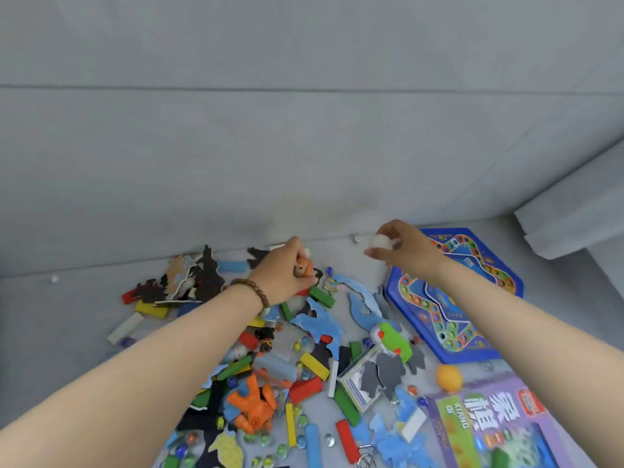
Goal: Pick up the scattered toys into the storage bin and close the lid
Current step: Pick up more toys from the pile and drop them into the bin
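Two bare forearms ran up from the lower edge of the head view, over toys (304, 376) scattered on a grey cushioned surface (67, 315). The left hand (287, 271), with a bead bracelet (251, 292) at the wrist, was curled round a small orange figure (301, 270) at the far end of the heap. The right hand (401, 253) pinched a white ball (379, 241) above the bare strip between the heap and a blue game board (452, 298).

Neither the storage bin nor its lid appeared, so which way it lay from the hands could not be told. Both hands were full, so carrying their loads to the bin was probably the coming move.

Most remaining toys lay nearer the body than the hands. A green block (322, 296) lay just beside the left hand, while an orange ball (449, 378) and a purple game box (489, 430) lay on the right arm's side.
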Demonstrator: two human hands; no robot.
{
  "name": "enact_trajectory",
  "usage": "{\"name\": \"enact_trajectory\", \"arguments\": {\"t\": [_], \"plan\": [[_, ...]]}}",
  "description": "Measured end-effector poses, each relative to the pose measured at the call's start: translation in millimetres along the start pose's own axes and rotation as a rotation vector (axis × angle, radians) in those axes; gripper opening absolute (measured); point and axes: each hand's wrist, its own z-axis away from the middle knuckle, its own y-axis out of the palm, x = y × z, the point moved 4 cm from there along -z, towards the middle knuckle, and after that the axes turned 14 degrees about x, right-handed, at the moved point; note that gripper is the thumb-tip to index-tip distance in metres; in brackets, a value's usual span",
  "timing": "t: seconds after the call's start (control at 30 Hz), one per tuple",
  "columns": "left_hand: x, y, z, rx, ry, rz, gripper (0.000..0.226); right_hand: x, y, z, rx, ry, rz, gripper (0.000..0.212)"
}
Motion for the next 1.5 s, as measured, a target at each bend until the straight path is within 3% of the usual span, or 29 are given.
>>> {"name": "enact_trajectory", "arguments": {"t": [0.23,0.37,0.53,0.67,1.0,1.1,1.23,1.5], "plan": [[-43.8,90.2,-12.9,0.177,-0.047,-0.052,0.016,-91.5,-11.0,93.2,0.176,0.176,0.054,0.035],[-37.3,124.0,-11.3,0.230,-0.132,-0.051,0.026,-133.5,3.0,113.7,0.175,0.260,-0.075,0.031],[-29.5,142.9,-22.5,0.186,-0.186,0.009,0.034,-147.2,28.0,110.9,0.159,0.270,-0.353,0.035],[-25.2,150.0,-30.9,0.157,-0.222,0.054,0.038,-151.4,47.2,100.3,0.190,0.304,-0.416,0.033],[-26.1,150.2,-42.3,0.058,-0.283,0.335,0.028,-143.0,58.1,86.4,0.008,0.304,-0.648,0.033],[-38.8,126.3,-33.4,-0.009,-0.212,0.413,0.020,-122.2,46.4,86.2,0.002,0.203,-0.710,0.023],[-65.6,65.3,1.5,-0.107,-0.140,0.435,0.022,-57.9,26.9,88.1,0.045,0.065,-0.651,0.027],[-76.9,-113.5,207.0,-0.371,-0.105,0.321,0.021,195.5,68.5,126.2,0.317,-0.269,-0.401,0.028]]}}
